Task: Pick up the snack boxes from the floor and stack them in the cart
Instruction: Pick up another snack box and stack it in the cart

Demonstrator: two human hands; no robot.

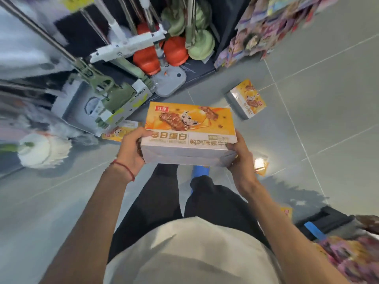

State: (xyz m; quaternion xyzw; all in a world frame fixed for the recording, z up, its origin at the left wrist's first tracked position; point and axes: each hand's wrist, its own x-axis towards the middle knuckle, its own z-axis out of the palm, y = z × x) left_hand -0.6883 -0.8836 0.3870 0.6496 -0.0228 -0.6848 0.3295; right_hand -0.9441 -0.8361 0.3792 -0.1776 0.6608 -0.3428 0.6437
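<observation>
Box (189, 128) level, long axis left–right, print upward; left hand (131, 150) and right hand (241, 160) clamp its ends.

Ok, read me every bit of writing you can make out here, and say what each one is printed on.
"每日蛋白": near face of the held snack box, left part.
"鹌鹑蛋素牛": same face, right part; its end is hidden by the right hand.
Red logo on that box's top: blurred, unreadable.
Code on the mop package label: too blurred to be sure.
Print on the box on the floor: too small to read.
</observation>
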